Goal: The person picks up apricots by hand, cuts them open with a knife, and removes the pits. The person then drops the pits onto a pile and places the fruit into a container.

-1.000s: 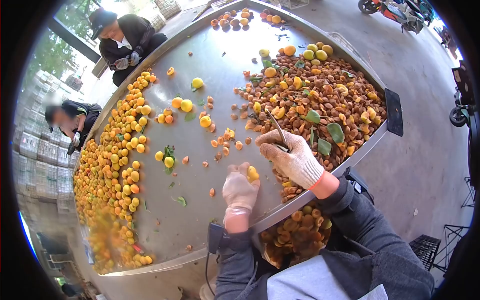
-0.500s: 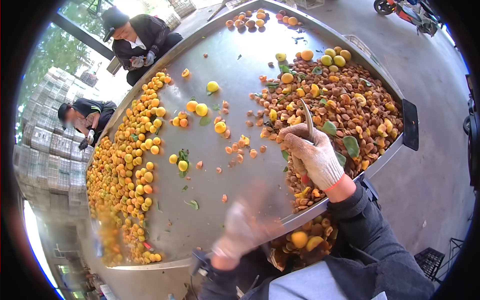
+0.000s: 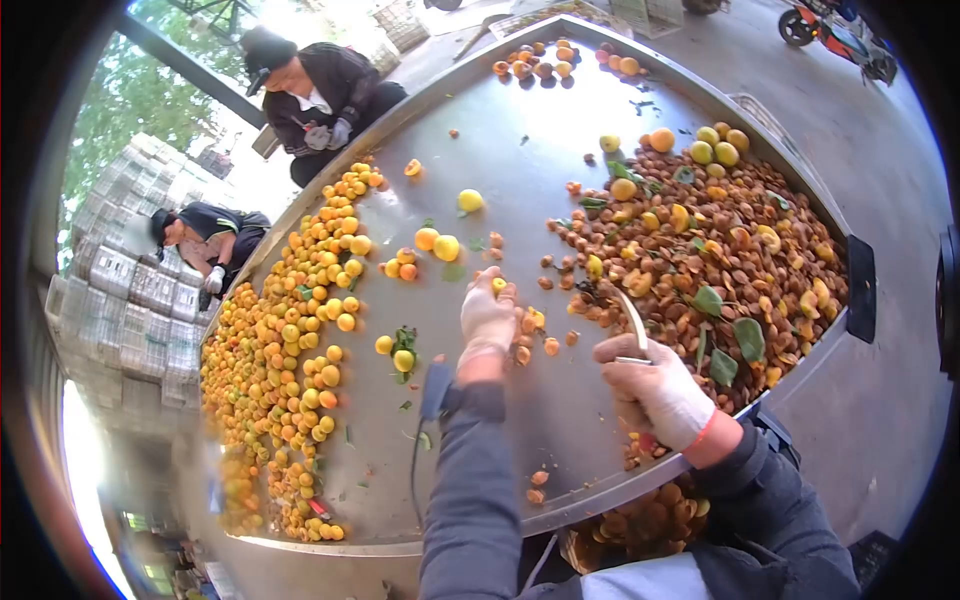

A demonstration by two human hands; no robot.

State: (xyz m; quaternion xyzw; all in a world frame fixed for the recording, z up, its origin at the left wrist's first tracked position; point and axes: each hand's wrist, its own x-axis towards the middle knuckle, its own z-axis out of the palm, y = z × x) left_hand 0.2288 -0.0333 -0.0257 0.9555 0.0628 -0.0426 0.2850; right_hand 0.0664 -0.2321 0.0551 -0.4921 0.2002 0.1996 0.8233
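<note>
My left hand [image 3: 487,322], in a pale glove, reaches over the middle of the metal table [image 3: 400,330]. Its fingers are closed around a yellow apricot [image 3: 499,285], which shows partly between them. A gloved fist, my right hand [image 3: 662,395], grips a small curved knife [image 3: 634,318] with the blade pointing up. That hand is over the near edge of a large heap of brown apricot pits [image 3: 690,260]. A few pits and orange pieces [image 3: 535,322] lie just right of my left hand.
Whole apricots [image 3: 290,360] are piled along the left side. Several more apricots [image 3: 437,243] and leaves [image 3: 748,340] are scattered about. Under the near rim hangs a container of apricot halves [image 3: 640,520]. Two people [image 3: 325,100] work beyond the left edge; stacked crates [image 3: 125,300] stand behind.
My left hand has moved from the near edge forward to the table's middle and closed on an apricot. My right hand, still holding the knife, has come slightly nearer. The view has shifted.
</note>
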